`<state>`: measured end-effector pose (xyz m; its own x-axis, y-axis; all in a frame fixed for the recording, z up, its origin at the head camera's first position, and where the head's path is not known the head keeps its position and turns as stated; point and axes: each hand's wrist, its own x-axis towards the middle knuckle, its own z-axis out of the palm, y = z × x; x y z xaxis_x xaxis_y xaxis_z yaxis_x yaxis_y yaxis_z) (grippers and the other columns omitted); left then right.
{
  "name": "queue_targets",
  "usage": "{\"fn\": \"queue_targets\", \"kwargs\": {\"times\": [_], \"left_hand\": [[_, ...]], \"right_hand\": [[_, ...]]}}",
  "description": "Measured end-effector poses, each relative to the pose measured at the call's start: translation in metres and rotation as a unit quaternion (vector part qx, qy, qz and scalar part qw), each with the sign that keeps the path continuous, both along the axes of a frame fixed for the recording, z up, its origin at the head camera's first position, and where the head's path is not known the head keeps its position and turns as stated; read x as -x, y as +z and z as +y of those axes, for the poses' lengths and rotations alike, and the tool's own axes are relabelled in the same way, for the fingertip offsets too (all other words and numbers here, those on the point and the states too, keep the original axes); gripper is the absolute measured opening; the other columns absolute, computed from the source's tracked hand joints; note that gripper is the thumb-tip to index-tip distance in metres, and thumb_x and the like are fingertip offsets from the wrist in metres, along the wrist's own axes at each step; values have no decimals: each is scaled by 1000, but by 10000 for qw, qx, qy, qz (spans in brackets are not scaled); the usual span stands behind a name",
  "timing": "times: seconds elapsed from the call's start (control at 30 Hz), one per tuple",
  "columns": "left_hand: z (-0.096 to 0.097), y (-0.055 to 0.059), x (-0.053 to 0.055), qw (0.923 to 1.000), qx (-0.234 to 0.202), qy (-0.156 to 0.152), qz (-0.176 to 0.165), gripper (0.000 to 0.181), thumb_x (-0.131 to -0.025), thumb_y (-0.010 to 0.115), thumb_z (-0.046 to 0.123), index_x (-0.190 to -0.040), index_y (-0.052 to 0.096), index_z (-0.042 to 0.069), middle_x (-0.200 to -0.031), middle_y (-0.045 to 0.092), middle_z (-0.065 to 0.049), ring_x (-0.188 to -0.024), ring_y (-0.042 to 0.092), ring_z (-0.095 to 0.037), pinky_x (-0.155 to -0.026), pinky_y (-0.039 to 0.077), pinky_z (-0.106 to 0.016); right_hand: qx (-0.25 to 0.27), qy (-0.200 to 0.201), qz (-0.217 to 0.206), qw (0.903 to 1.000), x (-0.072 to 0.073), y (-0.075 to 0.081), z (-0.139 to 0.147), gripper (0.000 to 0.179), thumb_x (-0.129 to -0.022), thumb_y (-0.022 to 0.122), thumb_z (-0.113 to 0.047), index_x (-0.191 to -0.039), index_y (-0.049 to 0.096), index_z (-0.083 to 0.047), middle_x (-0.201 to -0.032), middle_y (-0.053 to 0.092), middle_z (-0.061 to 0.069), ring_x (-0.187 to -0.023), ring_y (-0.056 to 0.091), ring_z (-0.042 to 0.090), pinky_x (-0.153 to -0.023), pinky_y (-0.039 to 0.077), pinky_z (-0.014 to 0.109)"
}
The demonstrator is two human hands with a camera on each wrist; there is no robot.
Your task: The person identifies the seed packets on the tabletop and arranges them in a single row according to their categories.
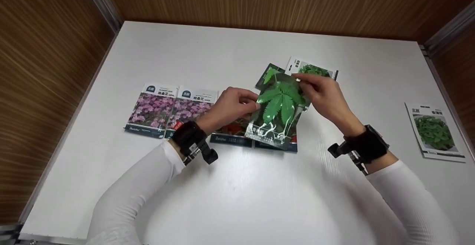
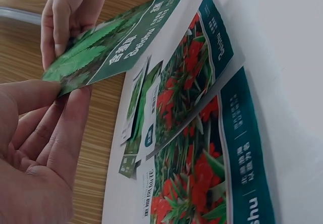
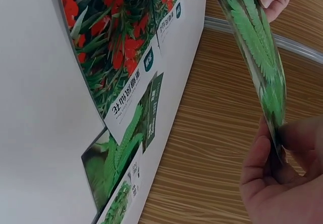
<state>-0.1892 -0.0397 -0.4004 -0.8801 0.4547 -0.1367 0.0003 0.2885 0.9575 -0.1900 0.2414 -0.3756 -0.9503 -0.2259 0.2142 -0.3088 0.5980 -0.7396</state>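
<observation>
Green-leaf packet [image 1: 276, 105] held raised above the worktop [image 1: 237, 196].
Left hand [image 1: 234, 105] pinches its left edge, right hand [image 1: 324, 94] its upper right; both grips appear sound. Advisable: keep finger pressure light, ease out the bend, and keep the sleeve clear of the layout beneath. Visible count: one packet held; one loose leaf packet [image 3: 103, 166]; two red-flower packets [image 2: 189, 181]; two pink-flower packets [image 1: 150, 109]; two white-bordered herb packets [image 1: 434, 130].

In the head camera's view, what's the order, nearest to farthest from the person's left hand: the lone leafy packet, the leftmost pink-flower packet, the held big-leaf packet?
1. Big-leaf packet: pinched by the left hand.
2. Leftmost pink-flower packet: to that hand's left.
3. Lone leafy packet: at the far right.
</observation>
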Motion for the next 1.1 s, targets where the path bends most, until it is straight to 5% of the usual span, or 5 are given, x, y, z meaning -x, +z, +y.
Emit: {"fn": "queue_targets", "kwargs": {"times": [0.27,0.5,0.67,0.9,1.1], "left_hand": [[3,-5,-1,9972,-401,604,-188,31,-97,73,10,-126,70,2,-108,75,-8,-84,73,-21,-80,63,-36],[4,-5,0,9890,-992,1028,-390,30,-97,73,10,-126,70,4,-107,75,-9,-77,70,-20,-76,62,-41],[7,-6,0,9856,-1200,1081,-503,32,-98,73,10,-129,68,3,-111,72,-10,-76,70,-19,-66,59,-27],[15,-6,-1,9833,-1440,968,-549,34,-98,72,7,-130,66,-2,-114,72,-13,-89,71,-20,-81,62,-35],[12,-9,-3,9826,-1610,908,-167,35,-98,73,12,-130,68,-1,-112,72,-13,-96,74,-29,-88,61,-40]], "right_hand": [[936,-500,-673,9921,-7,-10,2,47,-107,59,-30,-143,57,0,-114,69,14,-94,67,17,-82,56,25],[1490,-426,-1044,9824,-17,-15,6,35,-105,63,-24,-122,68,7,-98,71,12,-86,68,18,-82,60,29],[1707,-481,-1145,9775,-18,-17,7,31,-105,64,-21,-115,69,7,-91,71,9,-82,68,17,-80,61,29],[1784,-653,-1377,9721,-19,-21,8,28,-104,65,-17,-115,68,8,-87,71,2,-79,67,12,-79,61,26],[1918,-695,-1559,9665,-24,-19,16,29,-103,65,-15,-117,66,10,-87,69,-1,-80,66,10,-80,61,26]]}}
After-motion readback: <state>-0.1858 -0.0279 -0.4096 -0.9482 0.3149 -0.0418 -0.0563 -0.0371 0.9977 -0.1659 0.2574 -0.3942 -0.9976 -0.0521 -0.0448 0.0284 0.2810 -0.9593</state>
